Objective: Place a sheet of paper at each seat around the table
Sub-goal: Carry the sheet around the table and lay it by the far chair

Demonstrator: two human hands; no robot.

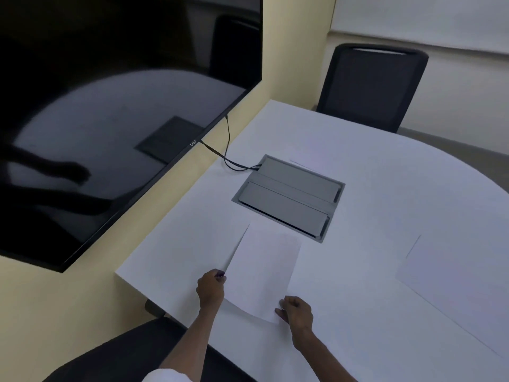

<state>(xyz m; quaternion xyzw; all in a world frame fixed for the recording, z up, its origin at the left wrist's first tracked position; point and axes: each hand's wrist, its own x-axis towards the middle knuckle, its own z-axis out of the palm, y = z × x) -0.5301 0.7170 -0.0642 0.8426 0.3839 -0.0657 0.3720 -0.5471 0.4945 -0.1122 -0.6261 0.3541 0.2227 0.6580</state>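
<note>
A white sheet of paper (261,271) lies at the near left part of the white table (385,188), its near edge curled up slightly. My left hand (210,289) pinches its left edge. My right hand (296,311) grips its near right corner. A second sheet (454,277) lies flat on the table to the right. A third sheet (305,164) shows faintly at the far side, in front of the far chair (369,84).
A grey cable box (289,197) is set into the table's middle, with a black cable (228,150) running up to a large dark wall screen (110,106). A black chair (132,354) stands just below my arms at the table's near edge.
</note>
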